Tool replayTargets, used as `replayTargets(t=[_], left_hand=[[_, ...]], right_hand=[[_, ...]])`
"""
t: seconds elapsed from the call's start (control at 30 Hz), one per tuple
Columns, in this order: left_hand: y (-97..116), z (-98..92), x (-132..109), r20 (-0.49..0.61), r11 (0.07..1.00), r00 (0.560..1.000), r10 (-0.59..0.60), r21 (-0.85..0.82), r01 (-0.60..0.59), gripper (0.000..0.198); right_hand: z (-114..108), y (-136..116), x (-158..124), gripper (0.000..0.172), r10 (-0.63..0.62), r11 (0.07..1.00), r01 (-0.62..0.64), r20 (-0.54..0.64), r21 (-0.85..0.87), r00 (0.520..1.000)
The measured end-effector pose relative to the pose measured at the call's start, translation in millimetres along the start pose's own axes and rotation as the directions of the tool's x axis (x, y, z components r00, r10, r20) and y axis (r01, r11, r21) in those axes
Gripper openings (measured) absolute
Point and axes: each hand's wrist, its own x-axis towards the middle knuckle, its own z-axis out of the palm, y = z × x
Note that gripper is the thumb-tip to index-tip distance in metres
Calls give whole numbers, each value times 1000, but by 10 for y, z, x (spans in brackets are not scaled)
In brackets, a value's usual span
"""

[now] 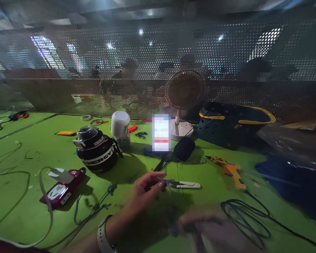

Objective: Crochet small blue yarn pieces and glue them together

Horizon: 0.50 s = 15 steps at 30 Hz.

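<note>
The left hand (144, 188), with a white perforated watch band (102, 234) at its wrist, has thumb and forefinger set narrowly apart at a small pale purple piece (168, 182); whether they grip it cannot be told. That piece lies right at the fingertips, against the dark-bladed end of white-handled snips (188, 185) on the green-topped bench (42, 144). The right hand (210, 225) is nearer the wearer, so blurred that the spread of its fingers cannot be told.

Beyond the snips are a dark rounded cylinder (184, 149) and an upright, bright, pixelated screen (161, 133). To the right lies a yellow glue gun (237, 177) with a lit red spot, its dark cable (249, 219) looped nearby. To the left are a knotted grey-green cord (94, 208), a glossy purple power strip (60, 191) and a squat black jug (97, 154). Farther back stand a white-lidded jar (120, 124), a round pale desk fan (185, 89) and a dark plastic basket (221, 131) with yellow-edged handles.
</note>
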Motion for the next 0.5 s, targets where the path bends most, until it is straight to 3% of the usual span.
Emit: replayTargets(t=[0.07, 0.17, 0.23, 0.3, 0.5], left_hand=[[-1, 7, -20, -25, 1000, 999, 20, -14, -20, 37], [-29, 28, -63, -53, 997, 996, 74, 27, -72, 25], [-52, 47, -93, -27, 995, 995, 99, 32, -98, 19], [-64, 67, -122, 20, 993, 993, 113, 15, -114, 19], [-32, 99, -180, 98, 992, 988, 122, -47, -118, 33]], right_hand=[[-15, -7, 40, 31, -8, 998, -4, -168, -66, 986], [0, -9, 134, 25, -126, 918, -32, -367, -396, 922], [35, -9, 188, 20, -183, 794, -52, -320, -606, 929], [77, -17, 230, 20, -181, 731, -54, -269, -681, 946], [119, -100, 317, 36, -20, 799, -157, -287, -581, 958]])
